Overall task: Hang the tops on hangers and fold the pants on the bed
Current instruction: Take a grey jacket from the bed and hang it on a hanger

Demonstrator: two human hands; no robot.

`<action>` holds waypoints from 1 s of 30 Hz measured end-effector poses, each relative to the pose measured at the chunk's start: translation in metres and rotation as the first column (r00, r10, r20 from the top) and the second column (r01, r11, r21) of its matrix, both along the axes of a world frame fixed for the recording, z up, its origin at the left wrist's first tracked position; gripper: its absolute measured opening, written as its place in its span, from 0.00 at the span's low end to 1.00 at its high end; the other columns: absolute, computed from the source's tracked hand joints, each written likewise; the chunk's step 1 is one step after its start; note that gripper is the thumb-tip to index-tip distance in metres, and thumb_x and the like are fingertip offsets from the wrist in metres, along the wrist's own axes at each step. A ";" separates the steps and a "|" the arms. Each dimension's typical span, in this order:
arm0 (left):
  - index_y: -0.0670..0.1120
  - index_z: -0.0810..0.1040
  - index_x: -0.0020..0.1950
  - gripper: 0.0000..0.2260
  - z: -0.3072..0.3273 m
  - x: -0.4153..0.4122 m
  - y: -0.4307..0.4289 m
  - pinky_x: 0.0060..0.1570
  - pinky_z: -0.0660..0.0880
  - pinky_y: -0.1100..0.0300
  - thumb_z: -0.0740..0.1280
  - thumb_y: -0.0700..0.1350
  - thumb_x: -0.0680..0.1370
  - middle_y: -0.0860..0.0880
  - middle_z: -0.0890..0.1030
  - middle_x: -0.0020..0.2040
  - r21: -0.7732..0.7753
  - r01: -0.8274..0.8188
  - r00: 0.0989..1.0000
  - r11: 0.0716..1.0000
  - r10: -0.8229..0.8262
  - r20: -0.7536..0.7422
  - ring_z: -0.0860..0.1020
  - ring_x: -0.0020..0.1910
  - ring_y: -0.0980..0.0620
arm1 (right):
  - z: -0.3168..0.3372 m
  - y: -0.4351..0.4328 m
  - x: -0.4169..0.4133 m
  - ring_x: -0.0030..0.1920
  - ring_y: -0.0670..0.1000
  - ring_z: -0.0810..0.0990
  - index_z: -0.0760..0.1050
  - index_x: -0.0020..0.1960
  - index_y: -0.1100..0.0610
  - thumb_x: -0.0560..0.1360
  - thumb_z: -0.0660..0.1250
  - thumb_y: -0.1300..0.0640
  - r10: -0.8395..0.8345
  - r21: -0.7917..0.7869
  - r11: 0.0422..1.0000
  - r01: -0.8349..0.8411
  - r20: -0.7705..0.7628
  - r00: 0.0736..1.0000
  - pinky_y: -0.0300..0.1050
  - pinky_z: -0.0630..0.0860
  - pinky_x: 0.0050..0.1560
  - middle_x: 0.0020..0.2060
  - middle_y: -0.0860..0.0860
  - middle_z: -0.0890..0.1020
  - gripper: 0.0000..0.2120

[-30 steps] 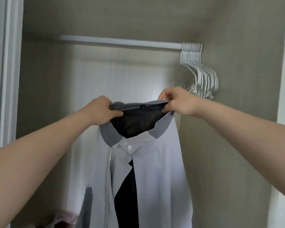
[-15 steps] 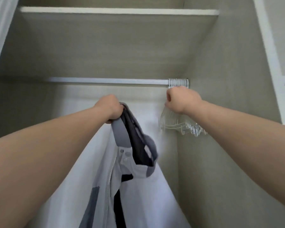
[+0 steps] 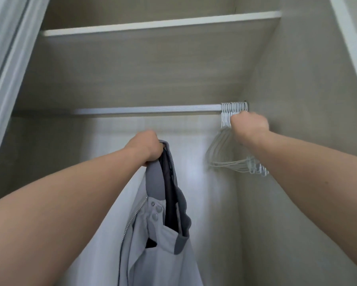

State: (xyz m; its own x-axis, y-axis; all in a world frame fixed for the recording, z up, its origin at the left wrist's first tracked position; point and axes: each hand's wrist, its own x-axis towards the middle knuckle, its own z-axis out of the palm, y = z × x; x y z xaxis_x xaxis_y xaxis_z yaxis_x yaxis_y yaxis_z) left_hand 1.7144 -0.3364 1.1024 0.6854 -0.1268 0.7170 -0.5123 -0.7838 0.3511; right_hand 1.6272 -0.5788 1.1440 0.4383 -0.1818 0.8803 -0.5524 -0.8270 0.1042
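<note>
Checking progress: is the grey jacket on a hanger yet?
Not on one. The left hand grips the grey jacket by its collar; the white hangers hang bare on the rail.

Jacket (image 3: pixel 152 244): light grey woven cloth, matt, smooth, soft folds. Collar (image 3: pixel 156 182): darker grey ribbed knit, matt. Lining (image 3: pixel 169 193): black cloth, slight sheen. Zipper (image 3: pixel 132 221): small silvery metal teeth. Snaps (image 3: pixel 155 216): grey, smooth, dull shine; metal or plastic, can't tell. Rod (image 3: pixel 148 110): silvery-white metal, ridged lengthwise, satin finish. Hangers (image 3: pixel 233 159): thin wire with white coating, smooth, a little glossy. Shelf (image 3: pixel 152 24): board, beige wood-grain laminate on the underside, matt; front edge white and smooth. Side wall (image 3: pixel 297 182): same beige fine-grain laminate, matt. Back panel (image 3: pixel 210 193): white, smooth, faint sheen.
</note>
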 end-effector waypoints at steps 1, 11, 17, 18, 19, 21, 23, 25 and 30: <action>0.41 0.74 0.37 0.12 0.001 0.000 0.003 0.30 0.79 0.53 0.62 0.42 0.80 0.42 0.77 0.33 -0.002 -0.005 1.000 1.000 0.005 0.006 0.78 0.29 0.41 | 0.001 -0.001 0.000 0.64 0.61 0.78 0.77 0.65 0.59 0.78 0.60 0.67 0.013 0.005 1.000 -0.014 0.009 1.000 0.50 0.72 0.52 0.64 0.58 0.79 0.17; 0.45 0.74 0.43 0.11 0.001 -0.008 0.035 0.45 0.73 0.54 0.62 0.50 0.82 0.46 0.76 0.44 0.051 -0.207 0.974 0.977 0.201 0.101 0.76 0.43 0.42 | 0.007 0.007 -0.018 0.62 0.64 0.75 0.74 0.63 0.61 0.77 0.66 0.59 0.157 -0.018 0.988 -0.156 0.158 0.975 0.53 0.70 0.58 0.59 0.62 0.76 0.15; 0.46 0.72 0.43 0.13 -0.011 -0.018 0.057 0.43 0.70 0.54 0.59 0.51 0.83 0.43 0.80 0.50 0.094 -0.236 0.968 0.967 0.225 0.112 0.74 0.43 0.41 | -0.006 0.033 -0.045 0.53 0.65 0.77 0.71 0.52 0.60 0.74 0.60 0.64 0.455 0.158 0.822 -0.547 0.396 0.798 0.50 0.68 0.47 0.54 0.63 0.77 0.08; 0.45 0.71 0.40 0.13 -0.015 -0.020 0.061 0.41 0.71 0.54 0.59 0.50 0.83 0.43 0.79 0.47 0.090 -0.211 0.975 0.973 0.203 0.093 0.76 0.40 0.41 | -0.012 0.037 -0.050 0.52 0.64 0.77 0.73 0.52 0.60 0.74 0.60 0.64 0.487 0.211 0.758 -0.618 0.447 0.750 0.48 0.69 0.47 0.53 0.63 0.78 0.08; 0.45 0.71 0.39 0.13 -0.018 -0.022 0.065 0.39 0.72 0.55 0.59 0.47 0.82 0.42 0.79 0.44 0.071 -0.174 0.983 0.982 0.169 0.065 0.76 0.37 0.42 | -0.020 0.040 -0.055 0.50 0.62 0.77 0.75 0.51 0.58 0.75 0.60 0.63 0.515 0.260 0.680 -0.686 0.497 0.699 0.47 0.70 0.48 0.51 0.61 0.79 0.07; 0.43 0.71 0.38 0.12 -0.025 -0.026 0.072 0.33 0.76 0.56 0.59 0.43 0.81 0.41 0.78 0.38 -0.004 -0.086 0.996 0.996 0.086 0.006 0.77 0.30 0.42 | -0.044 0.048 -0.070 0.42 0.58 0.76 0.75 0.45 0.53 0.77 0.62 0.60 0.560 0.333 0.457 -0.825 0.612 0.558 0.48 0.73 0.43 0.41 0.56 0.79 0.05; 0.41 0.71 0.37 0.13 -0.034 -0.032 0.080 0.28 0.75 0.57 0.59 0.42 0.80 0.41 0.77 0.33 -0.081 -0.027 0.999 0.996 0.024 -0.036 0.78 0.27 0.42 | -0.075 0.056 -0.087 0.29 0.53 0.70 0.70 0.40 0.52 0.79 0.63 0.60 0.550 0.325 0.182 -0.928 0.749 0.370 0.42 0.69 0.30 0.30 0.50 0.72 0.09; 0.42 0.71 0.36 0.13 -0.042 -0.040 0.086 0.24 0.70 0.61 0.58 0.42 0.80 0.42 0.77 0.31 -0.124 -0.002 0.998 0.992 -0.006 -0.066 0.77 0.23 0.43 | -0.106 0.067 -0.105 0.22 0.47 0.62 0.67 0.40 0.52 0.80 0.61 0.62 0.481 0.272 -0.066 -0.960 0.852 0.208 0.35 0.60 0.22 0.24 0.47 0.67 0.11; 0.40 0.74 0.41 0.16 -0.053 -0.072 0.099 0.32 0.80 0.53 0.56 0.47 0.83 0.40 0.80 0.36 -0.240 0.061 0.992 0.969 -0.085 -0.091 0.82 0.29 0.41 | -0.136 0.088 -0.138 0.21 0.47 0.61 0.65 0.44 0.52 0.81 0.64 0.57 0.419 0.329 -0.367 -0.870 0.894 0.161 0.35 0.58 0.20 0.25 0.49 0.68 0.10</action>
